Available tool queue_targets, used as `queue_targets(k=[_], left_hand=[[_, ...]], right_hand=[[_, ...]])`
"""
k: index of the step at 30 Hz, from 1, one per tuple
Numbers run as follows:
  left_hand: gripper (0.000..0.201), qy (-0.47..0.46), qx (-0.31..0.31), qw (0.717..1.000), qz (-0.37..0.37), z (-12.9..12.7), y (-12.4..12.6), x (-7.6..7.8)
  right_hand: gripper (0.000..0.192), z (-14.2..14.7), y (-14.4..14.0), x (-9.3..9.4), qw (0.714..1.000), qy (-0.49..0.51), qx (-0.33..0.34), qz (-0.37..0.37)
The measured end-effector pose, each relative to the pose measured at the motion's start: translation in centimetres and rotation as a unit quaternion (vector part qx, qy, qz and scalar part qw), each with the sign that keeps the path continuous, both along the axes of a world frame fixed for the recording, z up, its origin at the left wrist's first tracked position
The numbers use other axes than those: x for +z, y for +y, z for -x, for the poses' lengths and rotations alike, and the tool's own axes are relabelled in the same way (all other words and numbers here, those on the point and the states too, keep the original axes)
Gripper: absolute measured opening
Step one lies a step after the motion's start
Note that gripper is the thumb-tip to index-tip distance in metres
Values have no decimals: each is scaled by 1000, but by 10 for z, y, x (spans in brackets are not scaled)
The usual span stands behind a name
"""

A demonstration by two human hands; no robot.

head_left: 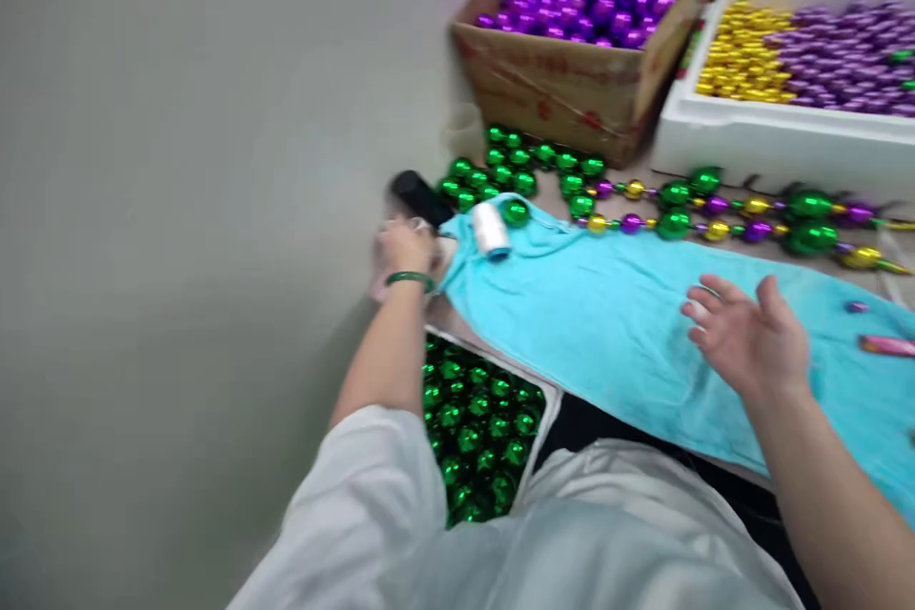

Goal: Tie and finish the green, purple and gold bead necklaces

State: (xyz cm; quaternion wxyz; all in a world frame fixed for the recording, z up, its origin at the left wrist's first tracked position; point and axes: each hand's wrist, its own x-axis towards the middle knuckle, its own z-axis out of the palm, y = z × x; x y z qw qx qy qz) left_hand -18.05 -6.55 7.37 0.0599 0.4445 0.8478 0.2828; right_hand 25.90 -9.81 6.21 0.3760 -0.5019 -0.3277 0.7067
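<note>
My left hand (401, 250), with a green bangle on the wrist, reaches to the left end of a turquoise towel (607, 324) and closes on something pale pink there; the blur hides what it is. A black object (421, 197) lies just beyond it. A white spool of thread (491, 230) rests on the towel's left end. Over the middle of the towel my right hand (747, 338) hovers open, fingers spread, holding nothing. Strings of green, gold and purple beads (715, 214) lie along the towel's far edge.
A cardboard box of purple balls (572, 95) and a white foam box (750, 143) of gold and purple beads stand at the back. A tray of green balls (476, 429) sits near my lap. Loose green balls (515, 167) cluster by the cardboard box. A pink item (886, 345) lies far right.
</note>
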Motion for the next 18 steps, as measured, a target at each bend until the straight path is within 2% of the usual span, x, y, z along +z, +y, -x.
queue_targets(k=[1,3,4,6,9,10,11,12,13,15,17,18], left_hand=[[29,18,45,999,-14,-4,6,-4],[40,23,45,998,-36,-22,14,-11],[39,18,22,999,-47,-38,16,-14],[32,-14,-65,996,-59,-85,10,-18],[23,-103,-200,972,-61,-176,-12,-22],[22,-235,-269,931,-71,-207,-20,-23],[21,-358,-319,875,-69,-235,-28,-23],[21,-449,-343,823,-56,-261,-36,-23],[22,-512,-340,788,-46,-283,-42,-22],[22,-591,-311,744,-22,-316,-53,-22],[22,-636,-268,724,-5,-337,-60,-22],[22,-651,-251,716,5,-344,-62,-23]], right_hand=[[67,0,2,4,1000,19,-8,-13],[69,-2,3,10,996,76,-33,-29],[70,-3,3,11,993,108,-44,-31],[68,-5,-1,14,983,172,-60,-22],[67,-7,-6,16,970,233,-63,-5],[68,-8,-8,16,969,239,-60,-7],[68,-8,-10,15,969,238,-57,-16],[69,-9,-12,14,971,232,-54,-31],[70,-10,-15,12,972,221,-54,-54],[69,-12,-24,3,974,178,-64,-125],[68,-13,-34,-10,966,86,-73,-232],[68,-14,-39,-17,951,12,-76,-301]])
